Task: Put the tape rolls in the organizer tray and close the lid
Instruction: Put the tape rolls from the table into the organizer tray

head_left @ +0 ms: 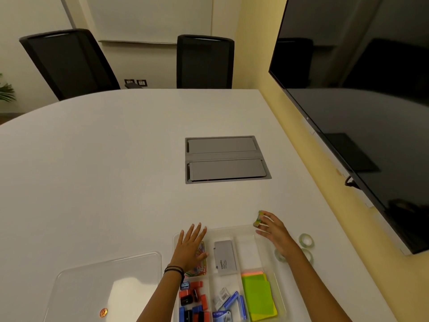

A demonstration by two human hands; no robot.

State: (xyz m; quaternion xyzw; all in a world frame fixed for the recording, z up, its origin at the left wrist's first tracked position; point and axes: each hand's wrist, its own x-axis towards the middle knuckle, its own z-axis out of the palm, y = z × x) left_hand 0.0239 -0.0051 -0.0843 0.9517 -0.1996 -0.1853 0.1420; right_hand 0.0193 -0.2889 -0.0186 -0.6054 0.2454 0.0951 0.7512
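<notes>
A clear plastic organizer tray (232, 228) lies open at the table's near edge, holding paper clips, sharpeners, a grey box, staples and sticky notes. My right hand (277, 233) pinches a small colourful tape roll (258, 219) just above the tray's far right corner. Three pale green tape rolls lie on the table right of the tray: one (306, 240) farthest, one (308, 256) nearer, one (279, 256) partly hidden by my wrist. My left hand (191, 248) rests flat, fingers spread, on the tray's far left compartment. The clear lid (104, 287) lies flat to the left.
A grey recessed cable hatch (226, 159) sits in the middle of the white table. A large dark screen (362, 101) hangs on the right wall, close to the table edge. Two black chairs (204, 62) stand at the far side.
</notes>
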